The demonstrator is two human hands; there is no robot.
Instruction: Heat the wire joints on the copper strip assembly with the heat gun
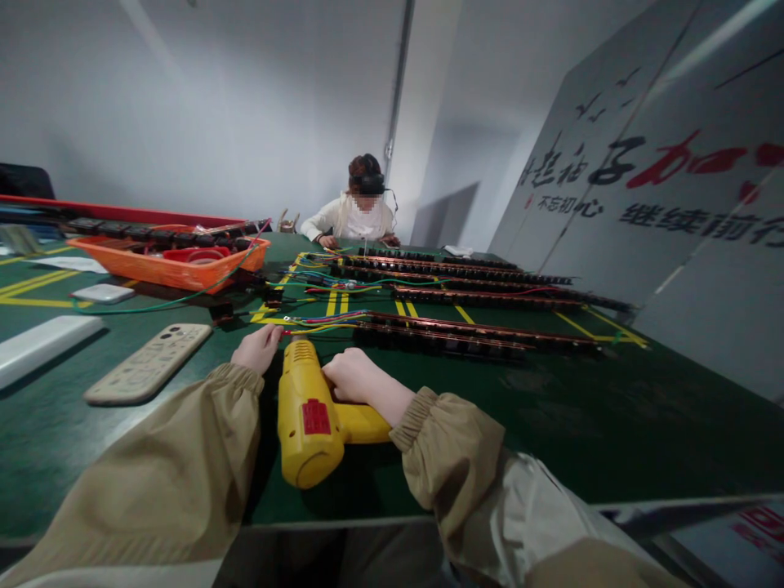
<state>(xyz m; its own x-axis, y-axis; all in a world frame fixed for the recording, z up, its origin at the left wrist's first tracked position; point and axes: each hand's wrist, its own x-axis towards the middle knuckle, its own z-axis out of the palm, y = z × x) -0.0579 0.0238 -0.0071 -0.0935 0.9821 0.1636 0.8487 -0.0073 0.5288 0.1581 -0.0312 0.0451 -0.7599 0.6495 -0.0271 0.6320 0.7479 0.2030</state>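
A yellow heat gun (305,457) with a red label lies on the green table, its nozzle pointing away from me. Just left of the nozzle, my left hand (256,349) pinches the end of a red wire (287,332). My right hand (352,376) is closed, resting against the right side of the heat gun above its handle; what its fingers hold, if anything, is hidden. Beyond both hands, coloured wires run into a long black strip with copper bars (453,333).
More black strips (490,296) lie farther back. On the left are an orange basket (165,269), a phone in a beige case (150,363), a white bar (46,347) and a small white device (103,293). A person (364,214) sits across the green table (612,425).
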